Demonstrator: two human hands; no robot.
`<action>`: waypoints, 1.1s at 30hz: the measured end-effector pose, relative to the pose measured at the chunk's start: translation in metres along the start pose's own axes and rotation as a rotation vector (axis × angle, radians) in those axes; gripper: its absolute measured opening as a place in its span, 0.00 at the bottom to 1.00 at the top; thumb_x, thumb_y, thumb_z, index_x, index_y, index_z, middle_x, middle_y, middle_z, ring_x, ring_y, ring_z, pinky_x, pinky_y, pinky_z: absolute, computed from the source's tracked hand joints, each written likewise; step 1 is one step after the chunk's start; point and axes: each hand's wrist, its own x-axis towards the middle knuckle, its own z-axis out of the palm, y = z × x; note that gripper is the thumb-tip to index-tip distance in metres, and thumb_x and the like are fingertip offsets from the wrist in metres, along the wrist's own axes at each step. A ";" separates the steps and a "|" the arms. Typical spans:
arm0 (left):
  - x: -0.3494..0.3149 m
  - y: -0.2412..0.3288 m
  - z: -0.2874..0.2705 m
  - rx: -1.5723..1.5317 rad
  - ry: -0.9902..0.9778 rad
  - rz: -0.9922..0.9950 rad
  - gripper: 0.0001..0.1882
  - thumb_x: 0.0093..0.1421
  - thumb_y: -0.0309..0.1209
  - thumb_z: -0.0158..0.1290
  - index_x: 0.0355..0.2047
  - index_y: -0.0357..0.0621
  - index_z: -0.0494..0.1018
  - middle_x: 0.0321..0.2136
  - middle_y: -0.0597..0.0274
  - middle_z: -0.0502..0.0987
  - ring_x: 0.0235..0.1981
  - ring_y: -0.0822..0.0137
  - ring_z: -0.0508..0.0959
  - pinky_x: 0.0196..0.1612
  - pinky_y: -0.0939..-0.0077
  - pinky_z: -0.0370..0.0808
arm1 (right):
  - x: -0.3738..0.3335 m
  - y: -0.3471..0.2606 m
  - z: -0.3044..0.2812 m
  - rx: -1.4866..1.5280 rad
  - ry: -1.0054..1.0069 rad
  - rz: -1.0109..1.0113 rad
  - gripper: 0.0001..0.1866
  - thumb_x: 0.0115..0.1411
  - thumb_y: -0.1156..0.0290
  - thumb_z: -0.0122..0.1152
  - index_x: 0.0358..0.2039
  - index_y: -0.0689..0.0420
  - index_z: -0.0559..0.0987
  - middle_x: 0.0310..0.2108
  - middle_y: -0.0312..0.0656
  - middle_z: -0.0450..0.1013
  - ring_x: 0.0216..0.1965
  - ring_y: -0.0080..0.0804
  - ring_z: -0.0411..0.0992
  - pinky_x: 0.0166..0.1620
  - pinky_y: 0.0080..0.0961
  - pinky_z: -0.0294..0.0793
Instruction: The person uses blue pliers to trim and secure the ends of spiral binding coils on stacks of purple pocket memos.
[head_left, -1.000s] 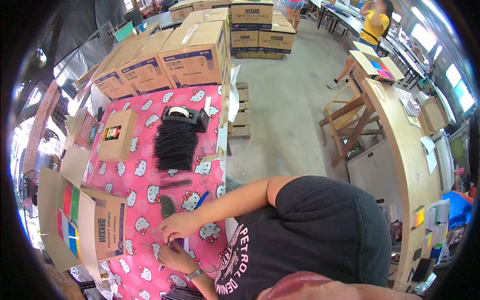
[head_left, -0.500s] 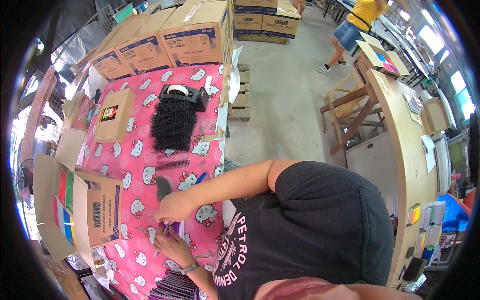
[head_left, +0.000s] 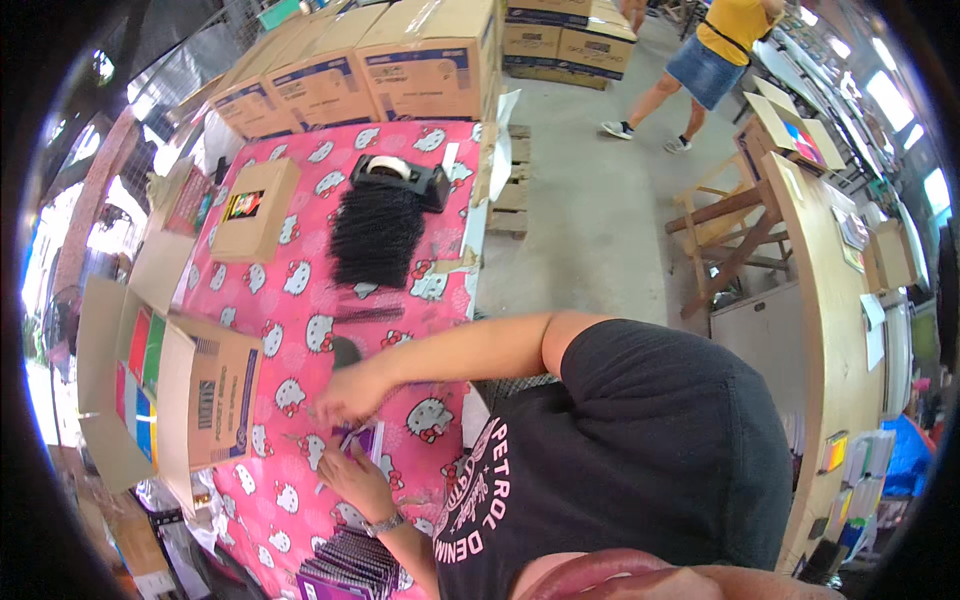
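A small purple notebook [head_left: 368, 440] lies on a pink patterned tablecloth [head_left: 290, 340]. My left hand [head_left: 352, 478], a watch at its wrist, rests at the notebook's near edge with fingers closed on it. Just beyond, my right hand [head_left: 350, 395] is bent down over the cloth and smeared by motion. Its fingers look pinched together; anything between them is too small to make out. Beside it sits a dark grey rounded object [head_left: 345, 352], partly hidden by the hand. Several purple spiral notebooks [head_left: 345, 568] are stacked below my left forearm.
A pile of black wire spirals [head_left: 375, 235] lies by a black tape dispenser [head_left: 402, 175]. An open carton [head_left: 222, 395] holds colourful notebooks; a small brown box [head_left: 255, 212] lies farther off. Large cartons [head_left: 420, 80] line the far end. A person in yellow [head_left: 715, 50] walks in the aisle.
The view has shifted, moving the table rightward in the picture. My right hand has lifted slightly off the notebook, while my left stays at it. The person in yellow has taken a step.
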 end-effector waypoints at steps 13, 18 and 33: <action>0.003 -0.017 0.007 -0.012 -0.095 0.001 0.14 0.57 0.33 0.53 0.43 0.45 0.72 0.38 0.56 0.74 0.47 0.50 0.70 0.59 0.45 0.55 | 0.008 0.113 0.015 -0.416 0.128 -0.146 0.20 0.39 0.68 0.67 0.37 0.47 0.76 0.36 0.38 0.75 0.52 0.48 0.66 0.61 0.50 0.56; -0.012 -0.002 -0.005 0.159 0.029 -0.256 0.16 0.53 0.40 0.58 0.41 0.51 0.73 0.40 0.63 0.73 0.51 0.56 0.68 0.59 0.41 0.51 | 0.015 0.048 -0.009 0.722 -0.085 0.116 0.21 0.51 0.69 0.63 0.47 0.56 0.76 0.44 0.42 0.75 0.48 0.32 0.71 0.51 0.32 0.69; -0.013 -0.019 -0.001 -0.078 0.111 -0.288 0.21 0.41 0.41 0.67 0.33 0.45 0.75 0.34 0.60 0.73 0.44 0.55 0.69 0.47 0.58 0.65 | 0.019 0.004 -0.024 0.922 -0.407 -0.074 0.22 0.50 0.68 0.62 0.47 0.59 0.79 0.56 0.47 0.67 0.54 0.37 0.68 0.56 0.33 0.67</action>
